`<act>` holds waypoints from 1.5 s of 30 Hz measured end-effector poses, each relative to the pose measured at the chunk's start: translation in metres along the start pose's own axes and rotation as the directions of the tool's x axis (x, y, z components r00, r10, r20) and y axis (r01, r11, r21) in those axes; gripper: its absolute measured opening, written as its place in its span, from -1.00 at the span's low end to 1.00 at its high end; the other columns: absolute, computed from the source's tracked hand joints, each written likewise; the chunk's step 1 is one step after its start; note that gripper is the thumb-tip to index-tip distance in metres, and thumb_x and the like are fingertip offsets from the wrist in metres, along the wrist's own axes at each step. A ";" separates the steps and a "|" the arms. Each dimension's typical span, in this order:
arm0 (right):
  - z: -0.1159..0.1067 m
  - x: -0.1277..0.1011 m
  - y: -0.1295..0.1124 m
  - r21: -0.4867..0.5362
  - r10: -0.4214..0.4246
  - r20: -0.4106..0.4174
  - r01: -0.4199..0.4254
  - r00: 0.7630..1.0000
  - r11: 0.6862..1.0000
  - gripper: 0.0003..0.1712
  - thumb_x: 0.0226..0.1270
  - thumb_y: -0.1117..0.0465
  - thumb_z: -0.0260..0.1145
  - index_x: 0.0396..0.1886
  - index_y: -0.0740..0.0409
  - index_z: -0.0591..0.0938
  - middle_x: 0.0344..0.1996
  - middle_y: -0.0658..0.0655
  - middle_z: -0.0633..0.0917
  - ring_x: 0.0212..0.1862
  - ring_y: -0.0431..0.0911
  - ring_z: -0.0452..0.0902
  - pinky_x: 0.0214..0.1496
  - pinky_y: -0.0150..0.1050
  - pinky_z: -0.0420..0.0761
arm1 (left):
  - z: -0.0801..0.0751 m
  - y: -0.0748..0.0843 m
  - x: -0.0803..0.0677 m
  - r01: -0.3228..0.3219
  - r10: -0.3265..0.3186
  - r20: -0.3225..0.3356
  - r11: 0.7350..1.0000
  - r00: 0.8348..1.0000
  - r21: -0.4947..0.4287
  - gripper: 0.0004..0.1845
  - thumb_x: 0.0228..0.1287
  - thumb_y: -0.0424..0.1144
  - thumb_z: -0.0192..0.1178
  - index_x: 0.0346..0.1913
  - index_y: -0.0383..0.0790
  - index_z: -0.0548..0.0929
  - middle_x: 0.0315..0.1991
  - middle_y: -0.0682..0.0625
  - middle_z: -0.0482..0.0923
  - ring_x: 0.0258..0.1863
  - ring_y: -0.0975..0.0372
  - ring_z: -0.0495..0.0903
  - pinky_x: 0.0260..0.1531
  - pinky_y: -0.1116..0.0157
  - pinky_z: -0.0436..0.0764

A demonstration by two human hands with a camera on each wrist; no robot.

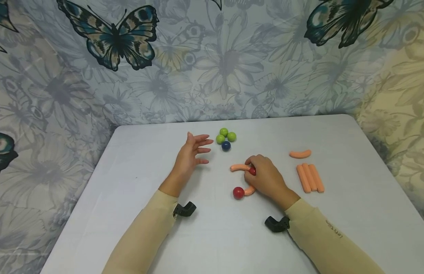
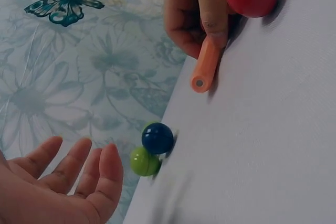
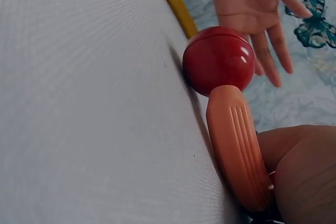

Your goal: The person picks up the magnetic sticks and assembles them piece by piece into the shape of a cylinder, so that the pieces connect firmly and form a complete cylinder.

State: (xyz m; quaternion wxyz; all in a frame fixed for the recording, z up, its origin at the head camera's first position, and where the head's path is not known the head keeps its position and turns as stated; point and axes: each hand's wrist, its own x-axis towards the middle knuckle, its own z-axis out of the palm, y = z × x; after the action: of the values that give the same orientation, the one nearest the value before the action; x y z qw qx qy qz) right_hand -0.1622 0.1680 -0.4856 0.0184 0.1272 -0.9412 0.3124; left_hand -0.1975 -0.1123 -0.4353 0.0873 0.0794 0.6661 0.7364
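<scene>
Right hand [image 1: 268, 179] pinches a curved orange rod [image 1: 239, 167]; a red ball [image 1: 238, 193] lies near the grip. Left hand [image 1: 188, 154] hovers leftward, fingers spread.

Passage is left open on the white table [image 1: 109, 190] left of the left hand [image 1: 191, 153]; rightward, it is obstructed by green balls [image 1: 231, 136], a blue ball [image 1: 226, 146] and the right hand [image 1: 267, 177].
</scene>
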 end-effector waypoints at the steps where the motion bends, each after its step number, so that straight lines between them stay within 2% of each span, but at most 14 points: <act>1: 0.000 0.000 0.000 0.002 0.002 -0.003 -0.002 1.000 1.000 -0.66 0.34 0.26 0.43 0.08 0.28 0.70 -0.26 0.11 0.61 -0.20 0.04 0.48 -0.27 -0.10 0.54 | 0.002 -0.001 0.003 0.001 -0.001 0.014 1.000 1.000 0.005 0.00 0.61 0.53 -0.27 0.54 -0.31 0.49 0.41 -0.22 0.56 0.28 -0.15 0.53 -0.06 0.08 0.66; 8: 0.000 0.000 0.002 0.016 0.018 -0.006 -0.018 1.000 1.000 -0.72 0.33 0.30 0.41 0.01 0.29 0.70 -0.22 0.12 0.64 -0.17 0.06 0.49 -0.24 -0.08 0.51 | 0.017 -0.006 0.026 0.001 -0.009 0.083 0.995 0.997 0.103 -0.07 0.72 0.41 -0.38 0.59 -0.34 0.43 0.47 -0.20 0.51 0.27 -0.16 0.54 -0.08 0.12 0.67; 12: -0.002 0.001 0.002 0.016 0.022 -0.007 -0.022 1.000 1.000 -0.70 0.35 0.28 0.42 0.04 0.28 0.71 -0.23 0.12 0.63 -0.19 0.05 0.49 -0.26 -0.10 0.52 | 0.023 -0.010 0.038 0.039 -0.054 0.081 0.984 0.995 0.176 -0.09 0.72 0.41 -0.37 0.58 -0.29 0.47 0.45 -0.11 0.53 0.22 -0.10 0.58 -0.08 0.12 0.66; 15: -0.003 0.002 0.003 0.015 0.024 -0.010 -0.024 1.000 1.000 -0.67 0.37 0.26 0.43 0.07 0.28 0.70 -0.25 0.12 0.62 -0.21 0.05 0.49 -0.28 -0.11 0.52 | 0.027 -0.015 0.045 0.068 -0.095 0.091 0.963 0.991 0.261 -0.15 0.75 0.37 -0.39 0.58 -0.22 0.48 0.46 -0.05 0.52 0.14 -0.02 0.62 -0.09 0.11 0.66; 20: -0.003 0.002 0.003 0.018 0.025 -0.020 -0.025 0.999 1.000 -0.68 0.37 0.25 0.42 0.06 0.31 0.70 -0.26 0.14 0.62 -0.22 0.05 0.49 -0.29 -0.10 0.53 | 0.034 -0.017 0.048 0.080 -0.142 0.120 0.905 0.983 0.417 -0.23 0.76 0.33 -0.34 0.58 -0.11 0.51 0.41 -0.05 0.53 -0.03 0.03 0.66 -0.11 0.11 0.68; 23: -0.003 0.003 0.003 0.009 0.029 -0.037 -0.028 0.999 1.000 -0.69 0.38 0.25 0.42 0.03 0.32 0.71 -0.29 0.15 0.62 -0.24 0.06 0.49 -0.30 -0.09 0.53 | 0.037 -0.019 0.047 0.087 -0.161 0.116 0.877 0.980 0.473 -0.38 0.76 0.25 -0.09 0.55 -0.03 0.55 0.30 -0.07 0.57 -0.04 0.05 0.65 -0.10 0.10 0.67; 24: -0.003 0.004 0.003 0.008 0.032 -0.040 -0.032 0.999 0.999 -0.69 0.39 0.25 0.42 0.03 0.33 0.71 -0.29 0.15 0.62 -0.24 0.06 0.49 -0.31 -0.10 0.53 | 0.037 -0.021 0.047 0.080 -0.157 0.116 0.865 0.981 0.495 -0.45 0.76 0.17 0.01 0.53 -0.02 0.57 0.30 -0.07 0.56 0.01 0.07 0.63 -0.05 0.10 0.66; 26: -0.003 0.004 0.003 0.003 0.040 -0.045 -0.040 0.998 0.999 -0.69 0.40 0.24 0.43 0.03 0.33 0.71 -0.30 0.15 0.62 -0.25 0.06 0.49 -0.32 -0.10 0.53 | 0.036 -0.024 0.046 0.059 -0.152 0.125 0.833 0.980 0.550 -0.55 0.71 0.01 0.19 0.49 -0.02 0.61 0.32 -0.06 0.55 0.15 0.09 0.59 0.10 0.09 0.61; 29: -0.002 0.004 0.004 -0.004 0.047 -0.046 -0.047 0.998 0.999 -0.69 0.41 0.23 0.46 0.03 0.34 0.72 -0.28 0.16 0.63 -0.25 0.06 0.50 -0.33 -0.11 0.53 | 0.035 -0.030 0.044 -0.003 -0.137 0.162 0.755 0.977 0.656 -0.61 0.64 -0.22 0.28 0.42 -0.03 0.66 0.41 -0.04 0.50 0.32 0.14 0.48 0.31 0.10 0.49; 31: -0.002 0.004 0.004 -0.005 0.045 -0.046 -0.045 0.998 0.999 -0.70 0.41 0.22 0.47 0.02 0.33 0.72 -0.27 0.16 0.63 -0.25 0.05 0.50 -0.33 -0.10 0.52 | 0.033 -0.032 0.041 -0.032 -0.137 0.184 0.714 0.973 0.700 -0.62 0.61 -0.26 0.30 0.39 -0.04 0.69 0.36 -0.05 0.53 0.29 0.15 0.49 0.30 0.11 0.48; 33: -0.001 0.004 0.003 -0.006 0.043 -0.051 -0.043 0.998 0.999 -0.71 0.41 0.23 0.47 0.00 0.32 0.72 -0.28 0.15 0.63 -0.25 0.05 0.50 -0.32 -0.10 0.51 | 0.031 -0.032 0.037 -0.048 -0.135 0.196 0.693 0.971 0.720 -0.64 0.60 -0.26 0.32 0.36 -0.04 0.71 0.25 -0.06 0.58 0.15 0.13 0.54 0.17 0.12 0.55; 37: 0.000 0.004 0.003 -0.010 0.041 -0.055 -0.041 0.998 0.999 -0.73 0.42 0.23 0.47 -0.02 0.32 0.72 -0.31 0.13 0.61 -0.25 0.05 0.48 -0.30 -0.09 0.49 | 0.028 -0.030 0.027 -0.056 -0.118 0.192 0.698 0.974 0.714 -0.65 0.53 -0.26 0.40 0.29 -0.07 0.73 0.03 -0.03 0.57 -0.10 0.12 0.54 -0.09 0.17 0.55; 42: 0.002 0.004 0.003 -0.016 0.048 -0.057 -0.049 0.997 0.999 -0.72 0.44 0.21 0.48 -0.02 0.33 0.71 -0.31 0.14 0.60 -0.26 0.06 0.47 -0.31 -0.09 0.48 | 0.028 -0.028 0.014 -0.039 -0.110 0.175 0.732 0.978 0.680 -0.66 0.47 -0.29 0.44 0.23 -0.09 0.71 -0.02 0.01 0.57 -0.15 0.14 0.56 -0.17 0.23 0.58; 45: 0.002 0.005 0.003 -0.014 0.050 -0.062 -0.051 0.997 0.999 -0.73 0.44 0.21 0.47 -0.03 0.32 0.71 -0.33 0.14 0.59 -0.28 0.06 0.46 -0.32 -0.09 0.47 | 0.030 -0.028 0.008 -0.058 -0.100 0.190 0.729 0.977 0.682 -0.65 0.46 -0.29 0.46 0.24 -0.10 0.72 -0.04 0.02 0.58 -0.15 0.15 0.58 -0.16 0.24 0.60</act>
State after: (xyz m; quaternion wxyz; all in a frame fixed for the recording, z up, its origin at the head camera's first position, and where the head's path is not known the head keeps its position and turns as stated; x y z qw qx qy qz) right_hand -0.1672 0.1674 -0.4886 0.0404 0.0936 -0.9455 0.3092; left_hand -0.1976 -0.0784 -0.4600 0.1315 0.1769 0.8778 0.4253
